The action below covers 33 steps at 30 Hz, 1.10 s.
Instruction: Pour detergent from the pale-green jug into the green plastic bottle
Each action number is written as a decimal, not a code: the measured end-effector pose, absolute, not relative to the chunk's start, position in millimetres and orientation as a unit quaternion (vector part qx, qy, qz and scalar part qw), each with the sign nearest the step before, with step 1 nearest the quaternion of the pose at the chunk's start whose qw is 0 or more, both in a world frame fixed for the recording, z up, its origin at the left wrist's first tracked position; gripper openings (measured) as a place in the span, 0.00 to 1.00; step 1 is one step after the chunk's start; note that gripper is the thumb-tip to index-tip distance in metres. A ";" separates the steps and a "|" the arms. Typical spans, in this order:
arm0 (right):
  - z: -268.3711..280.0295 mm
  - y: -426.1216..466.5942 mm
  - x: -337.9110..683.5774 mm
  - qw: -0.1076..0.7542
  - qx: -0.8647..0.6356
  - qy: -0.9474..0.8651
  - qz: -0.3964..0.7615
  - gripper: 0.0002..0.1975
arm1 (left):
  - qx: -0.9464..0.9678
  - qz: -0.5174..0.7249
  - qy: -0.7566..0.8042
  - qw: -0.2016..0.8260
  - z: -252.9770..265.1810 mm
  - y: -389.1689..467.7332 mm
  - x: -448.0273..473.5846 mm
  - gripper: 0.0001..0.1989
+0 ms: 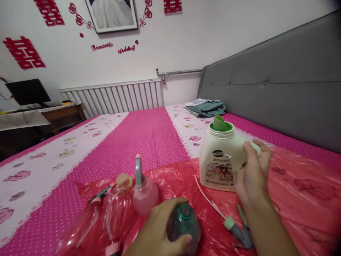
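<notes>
My right hand is wrapped round the handle of a cream detergent jug, whose uncapped mouth shows a green pour spout. The jug stands upright or nearly so, over the red plastic sheet. My left hand grips a green translucent bottle, its neck open and pointing up. Below my right wrist lies a grey and green spray trigger head with a thin white tube. Just left of my left hand stands a pink spray bottle with a grey trigger.
Several clear pink bottles lie or stand at the lower left. Red plastic sheeting covers the near part of the pink bed. Folded clothes lie by the grey headboard. A radiator and a desk with a monitor stand beyond.
</notes>
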State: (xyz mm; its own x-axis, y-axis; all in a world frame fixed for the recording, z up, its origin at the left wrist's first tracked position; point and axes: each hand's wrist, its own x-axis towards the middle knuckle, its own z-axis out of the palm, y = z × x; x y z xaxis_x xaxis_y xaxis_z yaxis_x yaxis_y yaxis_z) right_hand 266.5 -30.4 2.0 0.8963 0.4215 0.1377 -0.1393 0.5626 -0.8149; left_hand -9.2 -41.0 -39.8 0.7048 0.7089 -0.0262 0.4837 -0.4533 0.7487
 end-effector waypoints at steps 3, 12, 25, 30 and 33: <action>5.0 -30.7 265.7 0.869 -0.444 -0.147 0.164 0.43 | 0.845 0.153 0.350 0.374 -42.1 -37.1 -11.0 0.37; 1.0 -26.2 270.1 0.863 -0.474 -0.112 0.133 0.35 | 0.865 0.147 0.347 0.333 -45.6 -30.2 -12.3 0.38; -6.3 -20.7 277.6 0.821 -0.541 -0.151 0.105 0.32 | 0.889 0.122 0.326 0.298 -34.9 -30.4 -19.9 0.30; -13.9 -13.8 279.2 0.828 -0.528 -0.164 0.095 0.34 | 0.886 0.137 0.278 0.346 -37.8 -25.5 -14.9 0.28; -15.6 -11.7 279.6 0.830 -0.523 -0.168 0.097 0.35 | 0.887 0.145 0.268 0.346 -35.1 -24.5 -10.8 0.30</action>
